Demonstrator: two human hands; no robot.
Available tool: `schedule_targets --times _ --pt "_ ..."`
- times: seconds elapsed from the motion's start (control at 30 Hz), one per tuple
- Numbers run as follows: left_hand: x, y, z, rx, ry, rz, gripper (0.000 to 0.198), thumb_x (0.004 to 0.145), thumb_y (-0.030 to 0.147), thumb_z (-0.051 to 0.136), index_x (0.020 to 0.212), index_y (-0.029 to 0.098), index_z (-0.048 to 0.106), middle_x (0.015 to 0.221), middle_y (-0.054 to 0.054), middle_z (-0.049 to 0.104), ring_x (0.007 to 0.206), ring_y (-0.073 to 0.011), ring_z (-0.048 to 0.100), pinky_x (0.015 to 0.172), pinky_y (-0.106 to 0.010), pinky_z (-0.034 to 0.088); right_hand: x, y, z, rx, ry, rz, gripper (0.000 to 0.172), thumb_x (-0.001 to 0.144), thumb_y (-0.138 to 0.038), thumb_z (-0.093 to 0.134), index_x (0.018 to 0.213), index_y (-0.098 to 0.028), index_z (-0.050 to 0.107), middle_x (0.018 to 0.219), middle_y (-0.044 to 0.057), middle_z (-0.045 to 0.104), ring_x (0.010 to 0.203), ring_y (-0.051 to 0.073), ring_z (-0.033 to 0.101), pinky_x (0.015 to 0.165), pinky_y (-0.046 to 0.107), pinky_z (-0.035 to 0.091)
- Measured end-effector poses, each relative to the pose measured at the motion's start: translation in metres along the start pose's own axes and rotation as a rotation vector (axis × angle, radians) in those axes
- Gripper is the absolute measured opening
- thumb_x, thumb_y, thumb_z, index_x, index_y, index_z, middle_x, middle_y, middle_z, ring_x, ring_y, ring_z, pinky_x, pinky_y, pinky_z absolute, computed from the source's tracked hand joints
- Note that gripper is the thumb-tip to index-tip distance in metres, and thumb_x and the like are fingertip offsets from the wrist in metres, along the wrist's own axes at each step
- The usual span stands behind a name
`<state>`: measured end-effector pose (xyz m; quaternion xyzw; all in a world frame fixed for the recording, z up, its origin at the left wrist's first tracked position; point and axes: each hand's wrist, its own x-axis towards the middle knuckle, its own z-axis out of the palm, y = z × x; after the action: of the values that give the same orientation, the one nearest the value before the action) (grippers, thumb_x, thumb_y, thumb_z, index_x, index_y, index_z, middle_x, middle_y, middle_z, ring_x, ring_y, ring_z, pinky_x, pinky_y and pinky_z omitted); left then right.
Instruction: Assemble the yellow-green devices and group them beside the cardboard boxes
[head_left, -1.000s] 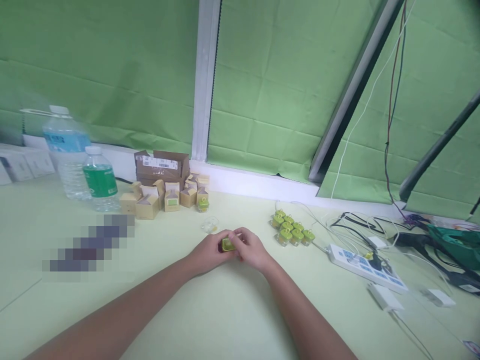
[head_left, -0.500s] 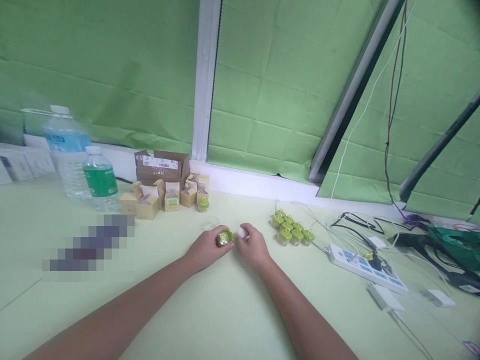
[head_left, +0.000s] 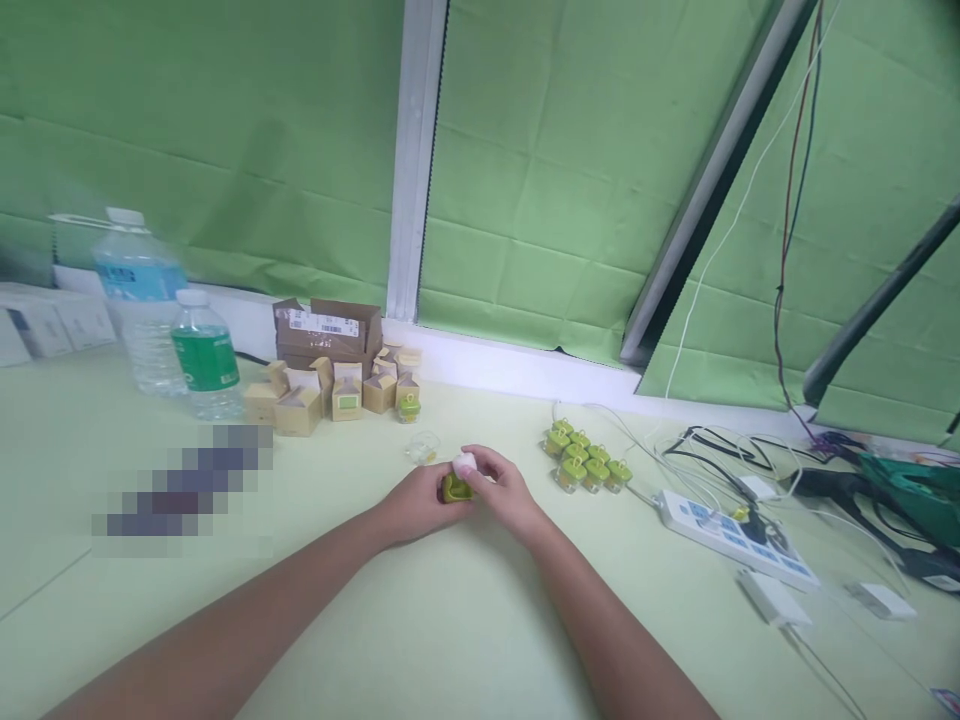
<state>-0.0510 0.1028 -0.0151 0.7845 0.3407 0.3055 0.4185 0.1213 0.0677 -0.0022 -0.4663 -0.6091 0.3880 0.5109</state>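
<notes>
My left hand (head_left: 418, 505) is closed around a small green lid (head_left: 455, 490), its hollow side turned up. My right hand (head_left: 507, 492) pinches a small white rounded piece (head_left: 464, 464) between thumb and fingers, right at the lid's upper edge; whether the two touch I cannot tell. Just beyond my left hand lies a clear plastic piece (head_left: 422, 447), its shape hard to make out. Several small clear jars with green lids (head_left: 574, 470) stand in a group to the right of my hands. Another green-lidded jar (head_left: 409, 406) stands by the cardboard boxes.
Several small open cardboard boxes (head_left: 298, 410) stand at the back left before a larger brown box (head_left: 330, 335). Two water bottles (head_left: 206, 360) are left of them. On the right are a white power strip (head_left: 739, 540), tangled cables, a white adapter (head_left: 772, 597) and a green bag (head_left: 911, 495).
My right hand has moved left with the white piece and brought it over the lid's edge. The lid has tilted in my left hand. The view has shifted slightly.
</notes>
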Motion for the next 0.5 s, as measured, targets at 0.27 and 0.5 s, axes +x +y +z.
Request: schedule_targets --times 0.27,0.5 --pt "0.003 -0.001 -0.001 -0.012 0.035 -0.014 0.042 0.075 0.058 0.069 0.078 0.017 0.057 0.066 0.005 0.039 0.060 -0.0113 0.036 0.051 -0.023 0.026 -0.001 -0.008 -0.007 0.145 -0.039 0.168 0.052 0.069 -0.048 0.078 0.113 -0.022 0.070 0.096 0.004 0.072 0.085 0.019 0.066 0.078 0.033 0.054" --pt "0.005 -0.002 -0.001 0.082 0.102 0.044 0.040 0.077 0.056 0.067 0.077 0.017 0.058 0.071 0.003 0.045 0.065 -0.0134 0.040 0.057 -0.026 0.032 -0.002 -0.013 -0.007 0.149 -0.035 0.189 0.049 0.068 -0.041 0.080 0.112 -0.021 0.071 0.095 0.004 0.071 0.085 0.019 0.065 0.083 0.033 0.052"
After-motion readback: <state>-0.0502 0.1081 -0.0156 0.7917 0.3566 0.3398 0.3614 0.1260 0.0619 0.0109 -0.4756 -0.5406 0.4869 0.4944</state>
